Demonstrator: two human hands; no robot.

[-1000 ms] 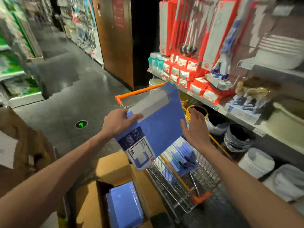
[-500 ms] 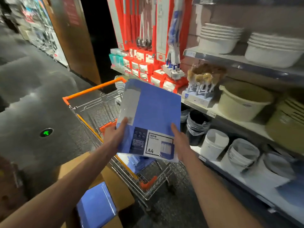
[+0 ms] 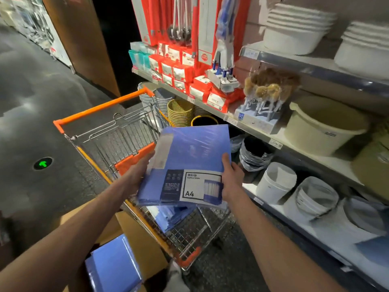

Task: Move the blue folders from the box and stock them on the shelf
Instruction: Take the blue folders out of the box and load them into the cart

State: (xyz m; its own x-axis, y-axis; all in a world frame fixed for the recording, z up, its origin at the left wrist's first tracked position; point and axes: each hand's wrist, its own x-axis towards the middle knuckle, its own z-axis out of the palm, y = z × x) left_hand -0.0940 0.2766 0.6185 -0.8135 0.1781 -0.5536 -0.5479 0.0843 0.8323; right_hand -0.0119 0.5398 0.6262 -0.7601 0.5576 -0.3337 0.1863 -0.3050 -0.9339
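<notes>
Left hand [image 3: 137,174], right hand [image 3: 231,179] gripping folder [image 3: 190,163] side edges, frame centre; shelf [image 3: 328,228] lying frame right, right hand nearer.

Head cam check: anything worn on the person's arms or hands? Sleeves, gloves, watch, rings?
Nothing worn that shows. The left hand and right hand are bare: no gloves, no rings visible. The left forearm and right forearm are bare from wrist to frame edge, with no cuff, watch or band. Upper arms are out of frame, so short sleeves cannot be ruled out.
</notes>
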